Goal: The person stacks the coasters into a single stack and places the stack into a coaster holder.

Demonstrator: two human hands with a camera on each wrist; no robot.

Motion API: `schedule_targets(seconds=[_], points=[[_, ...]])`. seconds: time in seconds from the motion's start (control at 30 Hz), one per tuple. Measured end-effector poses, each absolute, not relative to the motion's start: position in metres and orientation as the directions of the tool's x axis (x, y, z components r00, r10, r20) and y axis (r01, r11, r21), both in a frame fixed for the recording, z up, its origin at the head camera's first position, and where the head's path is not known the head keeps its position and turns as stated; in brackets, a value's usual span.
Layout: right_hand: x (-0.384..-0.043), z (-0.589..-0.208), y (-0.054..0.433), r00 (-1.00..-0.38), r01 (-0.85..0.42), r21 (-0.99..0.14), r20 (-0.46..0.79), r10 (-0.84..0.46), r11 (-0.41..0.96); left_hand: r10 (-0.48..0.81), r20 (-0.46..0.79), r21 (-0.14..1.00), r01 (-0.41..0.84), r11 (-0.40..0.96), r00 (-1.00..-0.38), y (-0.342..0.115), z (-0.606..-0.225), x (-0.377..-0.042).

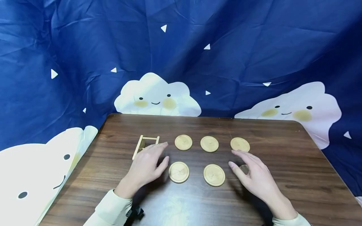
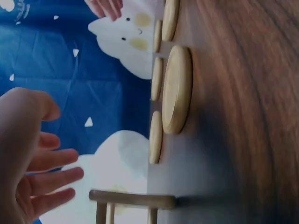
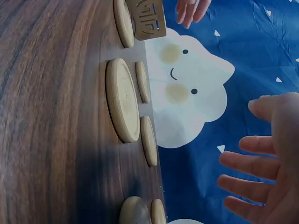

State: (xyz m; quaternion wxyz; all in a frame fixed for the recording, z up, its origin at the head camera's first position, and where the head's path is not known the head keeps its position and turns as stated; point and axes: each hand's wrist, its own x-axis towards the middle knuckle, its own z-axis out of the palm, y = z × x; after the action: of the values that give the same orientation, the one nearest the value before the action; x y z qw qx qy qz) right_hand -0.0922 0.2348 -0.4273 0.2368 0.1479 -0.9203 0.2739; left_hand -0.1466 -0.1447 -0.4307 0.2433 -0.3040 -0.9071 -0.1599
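Several round wooden coasters with raised rims and faint engraved figures lie flat in two rows. The back row has a left coaster (image 1: 183, 142), a middle coaster (image 1: 209, 144) and a right coaster (image 1: 240, 144). In front are a left coaster (image 1: 179, 172), a middle coaster (image 1: 214, 175) and a right one largely hidden by my right hand (image 1: 255, 179). That hand hovers with its fingers extended, holding nothing. My left hand (image 1: 147, 166), also empty with relaxed fingers, is above the table beside a small wooden holder (image 1: 138, 147), partly covering it in the head view.
The brown wood-grain table (image 1: 282, 141) has rounded back corners. Behind it hangs a blue cloth (image 1: 226, 62) printed with white clouds and triangles. The holder's cut-out panel (image 3: 148, 18) shows in the right wrist view. A dark object (image 1: 135, 213) sits by the left sleeve.
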Motion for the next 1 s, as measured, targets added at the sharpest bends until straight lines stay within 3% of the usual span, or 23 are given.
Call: schedule_targets(seconds=[0.13,0.4,0.8,1.0], points=[[-0.093,-0.43,0.232,-0.845,-0.404,-0.468,0.52,-0.125,0.786,0.447,0.603,0.191,0.663,0.724,-0.661,-0.154,-0.428,-0.15],[-0.099,-0.435,0.221,-0.868,-0.431,-0.588,0.478,-0.136,0.684,0.394,0.568,0.339,0.642,0.688,-0.723,-0.184,-0.423,-0.155],[-0.107,-0.445,0.196,-0.898,-0.429,-0.631,0.378,-0.226,0.647,0.391,0.538,0.314,0.608,0.729,-0.747,-0.228,-0.432,-0.16],[-0.111,-0.448,0.182,-0.915,-0.403,-0.643,0.309,-0.261,0.652,0.344,0.5,0.329,0.541,0.774,-0.795,-0.246,-0.439,-0.165]])
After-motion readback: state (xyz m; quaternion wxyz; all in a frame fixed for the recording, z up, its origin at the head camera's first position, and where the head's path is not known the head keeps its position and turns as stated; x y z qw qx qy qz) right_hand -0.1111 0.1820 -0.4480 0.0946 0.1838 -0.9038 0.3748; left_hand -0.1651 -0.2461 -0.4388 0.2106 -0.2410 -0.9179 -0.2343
